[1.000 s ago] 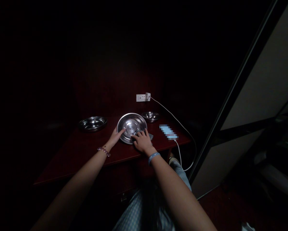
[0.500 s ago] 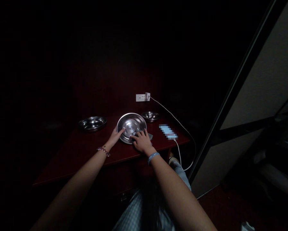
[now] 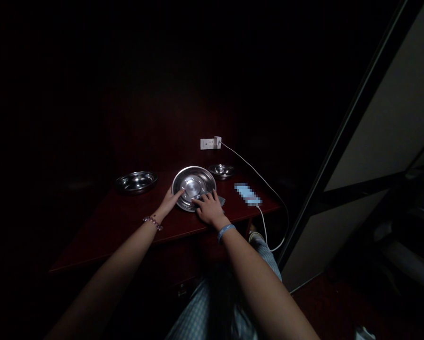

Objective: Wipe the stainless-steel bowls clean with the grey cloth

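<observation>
A shiny stainless steel basin is tilted toward me on the dark red table. My left hand grips its left rim, the thumb lying over the inside and the other fingers hidden behind. Over the lower right rim lies my right hand, its fingers reaching into the basin. A grey cloth shows beside and under the right hand, pressed against the metal; most of it is covered.
Steel dishes stand on the table: an oval one at left, a smaller bowl behind. A blurred-out phone lies at right, its white cable looping to a wall socket. A partition borders the right.
</observation>
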A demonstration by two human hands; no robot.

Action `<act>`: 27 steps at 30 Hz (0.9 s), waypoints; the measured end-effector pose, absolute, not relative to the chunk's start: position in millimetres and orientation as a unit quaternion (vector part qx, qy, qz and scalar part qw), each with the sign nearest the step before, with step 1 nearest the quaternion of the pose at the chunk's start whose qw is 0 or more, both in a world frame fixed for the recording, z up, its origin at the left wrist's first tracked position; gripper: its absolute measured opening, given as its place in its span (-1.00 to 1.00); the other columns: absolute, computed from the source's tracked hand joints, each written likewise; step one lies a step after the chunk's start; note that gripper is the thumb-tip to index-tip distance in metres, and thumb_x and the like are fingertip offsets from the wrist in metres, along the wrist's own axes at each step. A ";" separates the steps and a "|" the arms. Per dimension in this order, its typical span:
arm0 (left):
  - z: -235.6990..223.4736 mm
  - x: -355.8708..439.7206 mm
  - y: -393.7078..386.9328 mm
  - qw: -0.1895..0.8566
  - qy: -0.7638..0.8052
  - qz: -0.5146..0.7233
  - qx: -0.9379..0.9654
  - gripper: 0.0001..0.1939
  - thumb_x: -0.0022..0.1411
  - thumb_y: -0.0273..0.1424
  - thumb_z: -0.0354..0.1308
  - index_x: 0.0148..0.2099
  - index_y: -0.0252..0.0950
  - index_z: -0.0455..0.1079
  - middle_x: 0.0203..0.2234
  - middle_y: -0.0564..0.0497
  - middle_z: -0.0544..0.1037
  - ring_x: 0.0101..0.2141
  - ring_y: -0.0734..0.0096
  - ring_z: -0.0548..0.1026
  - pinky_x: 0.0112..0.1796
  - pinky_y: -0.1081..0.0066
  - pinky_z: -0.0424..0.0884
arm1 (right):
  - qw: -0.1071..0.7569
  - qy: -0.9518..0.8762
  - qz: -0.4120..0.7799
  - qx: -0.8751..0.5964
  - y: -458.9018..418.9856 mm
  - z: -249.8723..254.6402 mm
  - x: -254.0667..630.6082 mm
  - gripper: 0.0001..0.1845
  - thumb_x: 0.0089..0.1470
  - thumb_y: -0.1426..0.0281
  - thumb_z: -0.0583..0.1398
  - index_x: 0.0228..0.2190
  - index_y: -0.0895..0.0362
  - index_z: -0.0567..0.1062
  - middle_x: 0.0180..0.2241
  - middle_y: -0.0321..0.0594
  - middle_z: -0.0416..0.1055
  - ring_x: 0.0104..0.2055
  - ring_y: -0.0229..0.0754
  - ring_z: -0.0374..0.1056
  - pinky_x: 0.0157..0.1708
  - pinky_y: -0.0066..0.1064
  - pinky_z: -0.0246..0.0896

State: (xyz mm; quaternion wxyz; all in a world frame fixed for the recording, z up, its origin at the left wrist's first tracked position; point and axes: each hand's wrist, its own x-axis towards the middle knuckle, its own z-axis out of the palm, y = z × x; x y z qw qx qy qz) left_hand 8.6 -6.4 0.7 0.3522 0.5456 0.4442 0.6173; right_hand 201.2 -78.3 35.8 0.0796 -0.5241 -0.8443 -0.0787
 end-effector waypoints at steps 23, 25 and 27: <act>0.8 7.3 -5.6 0.339 0.448 0.613 0.555 -0.52 0.12 -0.26 0.35 0.08 -0.29 0.49 0.03 -0.17 0.65 0.12 0.01 0.55 0.22 0.05 0.39 | 0.081 -0.844 -0.085 -0.523 -78.0 36.7 200.7 -0.53 0.37 0.25 0.08 0.21 0.00 0.52 0.23 -0.06 0.45 0.33 0.07 0.21 0.47 0.09 -0.32; 1.2 8.1 -6.1 0.344 0.448 0.616 0.548 -0.53 0.12 -0.26 0.35 0.07 -0.30 0.49 0.04 -0.19 0.65 0.12 0.00 0.55 0.23 0.04 0.38 | 0.081 -0.844 -0.085 -0.523 -78.3 37.0 200.8 -0.53 0.37 0.25 0.07 0.21 -0.01 0.53 0.23 -0.06 0.45 0.33 0.08 0.21 0.47 0.08 -0.33; 1.8 8.9 -6.9 0.348 0.450 0.618 0.543 -0.53 0.11 -0.26 0.36 0.06 -0.30 0.49 0.04 -0.20 0.65 0.12 -0.02 0.55 0.24 0.02 0.37 | 0.080 -0.844 -0.083 -0.524 -79.0 37.5 200.9 -0.53 0.37 0.25 0.07 0.21 -0.01 0.53 0.23 -0.06 0.45 0.33 0.08 0.21 0.47 0.08 -0.33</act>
